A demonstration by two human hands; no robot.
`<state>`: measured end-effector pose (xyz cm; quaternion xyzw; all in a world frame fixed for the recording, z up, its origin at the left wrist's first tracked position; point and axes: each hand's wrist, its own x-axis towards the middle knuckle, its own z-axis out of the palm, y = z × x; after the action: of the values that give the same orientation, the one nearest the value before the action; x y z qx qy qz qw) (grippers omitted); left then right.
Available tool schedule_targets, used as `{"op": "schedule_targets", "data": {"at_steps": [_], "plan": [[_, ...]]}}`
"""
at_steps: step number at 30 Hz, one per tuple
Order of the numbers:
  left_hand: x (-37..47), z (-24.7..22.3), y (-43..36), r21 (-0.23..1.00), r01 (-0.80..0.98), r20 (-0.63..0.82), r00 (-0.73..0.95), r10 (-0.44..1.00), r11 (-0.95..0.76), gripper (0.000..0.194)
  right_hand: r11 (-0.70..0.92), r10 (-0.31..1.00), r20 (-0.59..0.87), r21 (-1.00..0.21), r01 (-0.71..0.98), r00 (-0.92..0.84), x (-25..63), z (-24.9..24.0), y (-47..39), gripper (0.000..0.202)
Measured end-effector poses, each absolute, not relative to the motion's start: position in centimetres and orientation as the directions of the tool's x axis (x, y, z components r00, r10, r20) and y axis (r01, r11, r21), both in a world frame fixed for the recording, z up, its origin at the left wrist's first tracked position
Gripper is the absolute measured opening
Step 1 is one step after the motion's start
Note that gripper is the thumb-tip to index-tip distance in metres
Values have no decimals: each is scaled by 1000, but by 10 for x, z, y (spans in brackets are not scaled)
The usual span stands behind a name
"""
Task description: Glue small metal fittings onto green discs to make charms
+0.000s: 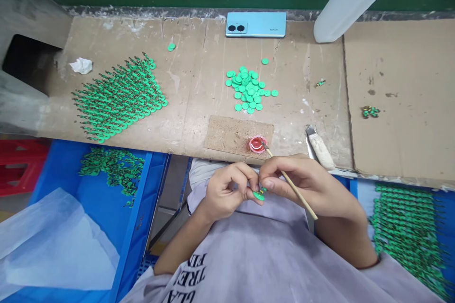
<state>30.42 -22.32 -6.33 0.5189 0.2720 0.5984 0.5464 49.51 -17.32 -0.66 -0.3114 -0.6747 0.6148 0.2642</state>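
In front of my chest, my left hand (225,189) is closed, pinching a small green disc (259,196) between thumb and fingers. A tiny brass-and-green part (263,191) sits against the disc, at the fingertips of both hands. My right hand (309,184) is closed round a thin wooden stick (296,190) with a dark tip, perhaps a fine brush. Its thumb and index finger meet close to the tiny part; whether they grip it I cannot tell. Just beyond the hands, a small round pot of red liquid (258,144) stands on a cardboard piece (227,135), near the stick's tip.
Loose green discs (249,87) lie mid-table, with rows of assembled green pieces (119,99) at left. A utility knife (320,149), a phone (256,25) and a white post (355,4) are around them. Blue bins (131,241) holding green pieces flank me.
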Motion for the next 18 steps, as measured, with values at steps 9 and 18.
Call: {"op": "schedule_targets", "data": {"at_steps": [9,18], "plan": [[301,-65,-224,889,-187,435,54,899,-418,40,-136,811,-76,-989,-60,-580,482,-11,-182,14],[295,-62,-223,861,-168,500,104,860,-481,46,-248,856,-121,-949,-195,-502,471,-20,-193,16]]}}
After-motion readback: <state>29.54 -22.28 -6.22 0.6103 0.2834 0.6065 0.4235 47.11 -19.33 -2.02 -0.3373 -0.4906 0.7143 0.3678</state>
